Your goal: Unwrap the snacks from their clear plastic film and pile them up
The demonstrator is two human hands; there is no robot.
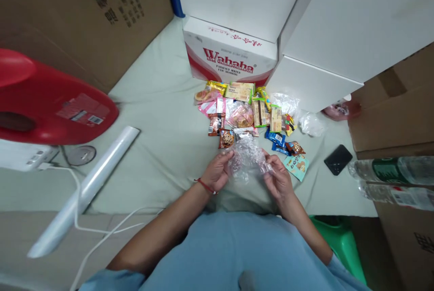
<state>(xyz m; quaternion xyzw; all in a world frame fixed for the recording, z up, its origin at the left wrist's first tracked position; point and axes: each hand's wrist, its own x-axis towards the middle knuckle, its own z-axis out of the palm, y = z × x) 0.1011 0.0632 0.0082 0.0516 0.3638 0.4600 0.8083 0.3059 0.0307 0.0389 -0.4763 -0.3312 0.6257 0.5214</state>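
Observation:
Between my two hands stretches a crumpled clear plastic bag [247,157], see-through and shiny. My left hand [219,171], with a red cord at the wrist, pinches its left edge. My right hand [278,177] grips its right edge. Just beyond the plastic lies a spread of wrapped snacks: a brown cookie packet [226,138], a tan-and-green packet [240,91], blue packets [275,137] and several others. Close to my right hand is a mint-green pouch [297,166]. Whether the plastic holds anything, I cannot tell.
A Wahaha water carton [233,58] stands behind the snacks. Crumpled clear plastic [312,124] and a black phone [338,160] lie to the right, near water bottles [389,170]. At left are a red jug [50,101], a long white tube [84,191] and a white cable [77,200].

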